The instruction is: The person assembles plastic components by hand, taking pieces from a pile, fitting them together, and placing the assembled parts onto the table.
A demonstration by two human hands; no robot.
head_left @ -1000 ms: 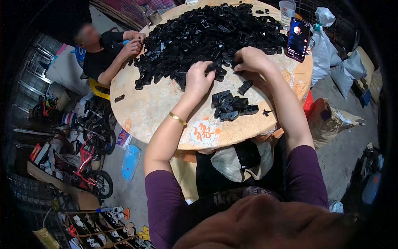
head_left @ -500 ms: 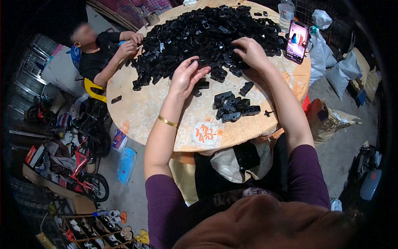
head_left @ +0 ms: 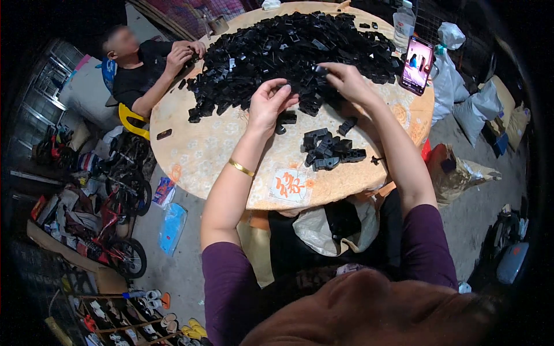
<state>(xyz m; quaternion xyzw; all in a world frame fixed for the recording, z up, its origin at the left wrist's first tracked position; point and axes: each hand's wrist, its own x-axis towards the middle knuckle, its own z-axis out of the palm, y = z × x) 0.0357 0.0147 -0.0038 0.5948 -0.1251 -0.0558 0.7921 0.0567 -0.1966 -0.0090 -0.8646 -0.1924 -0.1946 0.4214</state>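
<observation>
A large heap of small black plastic parts [head_left: 271, 52] covers the far half of the round table. My left hand [head_left: 270, 105] is at the heap's near edge, its fingers curled and thumb and forefinger drawn together; whatever they hold cannot be made out against the black parts. To its right, my right hand [head_left: 349, 83] reaches over the heap with its fingertips closed together, and what is in them is too dark to tell. A smaller cluster of black plastic pieces [head_left: 329, 149] lies nearer to me, between my forearms.
The round table [head_left: 202, 155] has a patterned, light orange top. A phone [head_left: 416, 65] stands upright at the right, in front of a clear bottle [head_left: 404, 26]. Across at the left, a person [head_left: 144, 69] handles something small. An open white sack [head_left: 311, 233] is below the near edge.
My left hand has shifted slightly right and its fingers have drawn closer together. My right hand has moved slightly down and left over the heap. The whole view has tilted a little.
</observation>
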